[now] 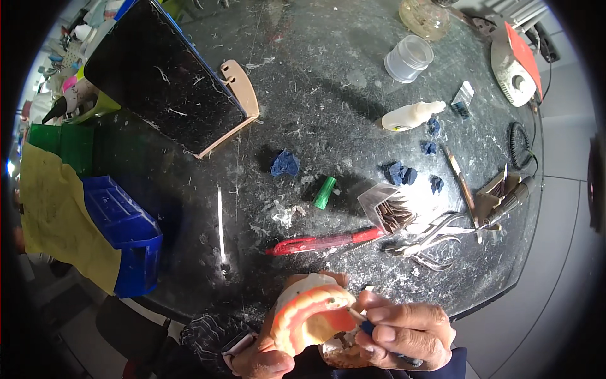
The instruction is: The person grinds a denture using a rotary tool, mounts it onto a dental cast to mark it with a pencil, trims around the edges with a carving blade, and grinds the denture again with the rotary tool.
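My left hand [268, 361], at the bottom of the head view, is wrapped round a dental model [308, 316] with a row of teeth and pink wax along its arch. White plaster shows at the model's far side. From the right, my right hand [410, 335] pinches a dark blue pencil [366, 324]. Its sharpened tip is at the model's right end, by a small dark mark; whether it touches I cannot tell. Below the model, partly hidden by my hands, is another pale, brownish piece [344, 355] that looks like a cast.
A red pen [322, 242], metal pliers [429, 240] and an open packet [382, 211] lie just beyond my hands. Farther off are a green cone [325, 192], blue scraps [285, 163], a white bottle [410, 117] and a clear jar [409, 59]. Blue bins [123, 218] stand left.
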